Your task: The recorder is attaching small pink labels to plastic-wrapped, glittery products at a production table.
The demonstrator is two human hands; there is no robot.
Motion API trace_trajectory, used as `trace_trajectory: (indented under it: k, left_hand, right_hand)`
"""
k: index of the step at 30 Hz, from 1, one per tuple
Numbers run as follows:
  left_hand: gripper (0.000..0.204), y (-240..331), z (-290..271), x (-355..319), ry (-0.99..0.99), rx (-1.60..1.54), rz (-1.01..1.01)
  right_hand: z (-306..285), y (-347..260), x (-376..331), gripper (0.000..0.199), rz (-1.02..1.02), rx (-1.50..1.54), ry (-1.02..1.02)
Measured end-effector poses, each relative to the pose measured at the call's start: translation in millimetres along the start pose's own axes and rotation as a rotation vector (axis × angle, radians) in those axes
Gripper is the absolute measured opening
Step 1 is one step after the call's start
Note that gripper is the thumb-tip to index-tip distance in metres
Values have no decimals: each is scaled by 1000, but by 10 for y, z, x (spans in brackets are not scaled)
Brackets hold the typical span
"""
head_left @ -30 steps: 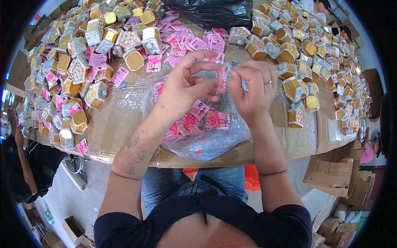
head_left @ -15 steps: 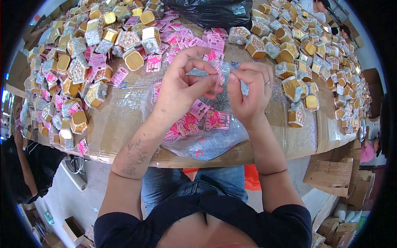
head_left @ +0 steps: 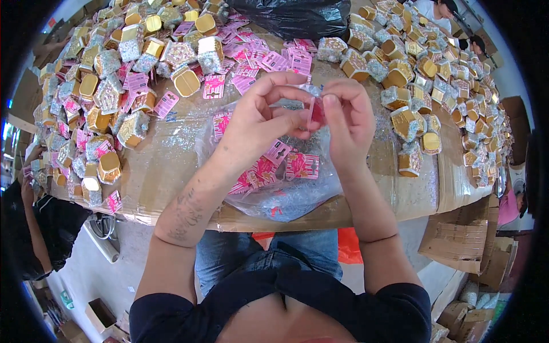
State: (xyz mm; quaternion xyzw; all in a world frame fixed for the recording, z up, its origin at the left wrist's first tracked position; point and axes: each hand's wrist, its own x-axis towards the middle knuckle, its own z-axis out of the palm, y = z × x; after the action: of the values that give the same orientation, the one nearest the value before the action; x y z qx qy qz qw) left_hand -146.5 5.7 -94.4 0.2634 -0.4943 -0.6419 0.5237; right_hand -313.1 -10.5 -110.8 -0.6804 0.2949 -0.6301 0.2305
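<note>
A cardboard-covered table is seen, heaped on the left and right with small gold and glittered boxes and strewn at the back with pink cards; a black plastic bag lies at its far edge. At the near middle a clear plastic bag holding more pink cards is spread on the cardboard, directly beneath both hands. Compared with a second ago, the hands have been raised slightly and drawn closer, so that the fingertips now meet. The left hand is curled, its thumb and forefinger pinching a small clear packet with a red piece inside; the right hand is pressed against the same packet from the other side, fingertips pinching its edge. The packet is held above the clear bag, and the fiddling at its edge appears to be under way rather than finished.
</note>
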Motion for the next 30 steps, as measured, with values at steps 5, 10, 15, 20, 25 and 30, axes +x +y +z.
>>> trace_trajectory:
  k: [5,10,15,20,25,30]
  left_hand:
    - [46,50,-24,5,16,154,75]
    - [39,33,8,-33,91,359,194]
    - [23,-4,16,-35,107,407,180]
    - [16,-91,-75,11,75,562,364]
    - [13,-49,-79,6,77,598,377]
    - [13,-8,-71,-7,51,250,112]
  right_hand:
    - [7,-77,53,8,265,385,12]
    - [-68,18,53,8,49,23,-52]
    - [-53,-1,37,8,4,18,-57]
    - [-9,-68,58,9,289,432,-97]
    - [-77,-32,107,12,421,565,-142]
    - [-93,-36,111,13,331,454,-159]
